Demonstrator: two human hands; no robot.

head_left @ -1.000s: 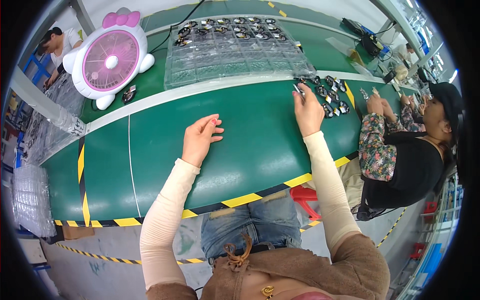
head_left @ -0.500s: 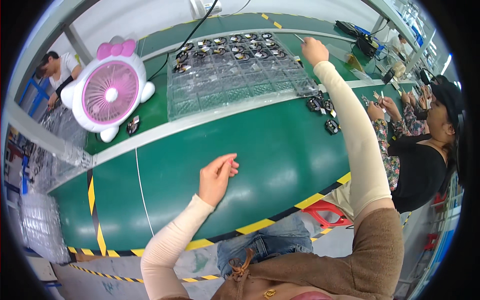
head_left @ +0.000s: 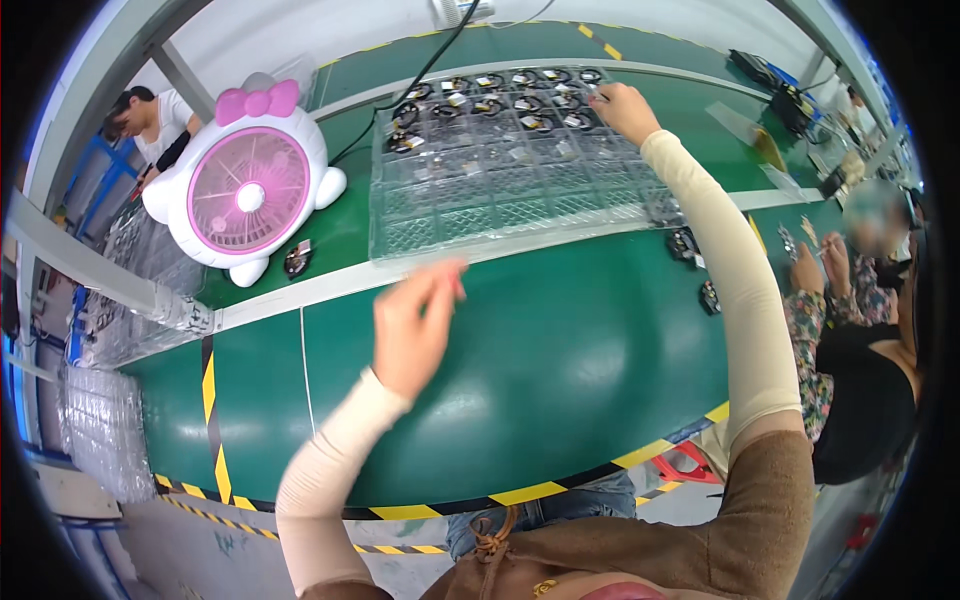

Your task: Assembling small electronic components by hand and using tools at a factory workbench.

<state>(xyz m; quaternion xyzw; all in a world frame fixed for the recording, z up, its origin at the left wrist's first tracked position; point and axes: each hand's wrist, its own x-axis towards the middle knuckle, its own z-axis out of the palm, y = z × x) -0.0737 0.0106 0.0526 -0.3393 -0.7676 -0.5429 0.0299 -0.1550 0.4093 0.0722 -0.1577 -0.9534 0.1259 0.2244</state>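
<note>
My right hand (head_left: 624, 110) reaches over the right side of a clear plastic compartment tray (head_left: 440, 215). Its fingertips are pinched together beside the tray's right-hand cells; what they hold, if anything, is too small to make out. Several small black coiled parts (head_left: 487, 107) with light tags lie in the tray's far rows, while the near cells show bare plastic. My left hand (head_left: 410, 325), smeared by motion, hovers above the green tabletop (head_left: 540, 370) near the tray's front edge. Nothing shows in it, and its fingers are too blurred to read.
A white and pink fan (head_left: 245, 190) stands left of the tray, with one black part (head_left: 297, 258) beside it. More black parts (head_left: 685, 246) lie by my right forearm. A co-worker's hands (head_left: 822, 265) work at the right. A metal post (head_left: 90, 265) rises at the left.
My right hand has come back from beyond the tray's far right corner to its right-hand cells. My left hand has lifted toward the tray. The view has shifted, so the bench appears farther right.
</note>
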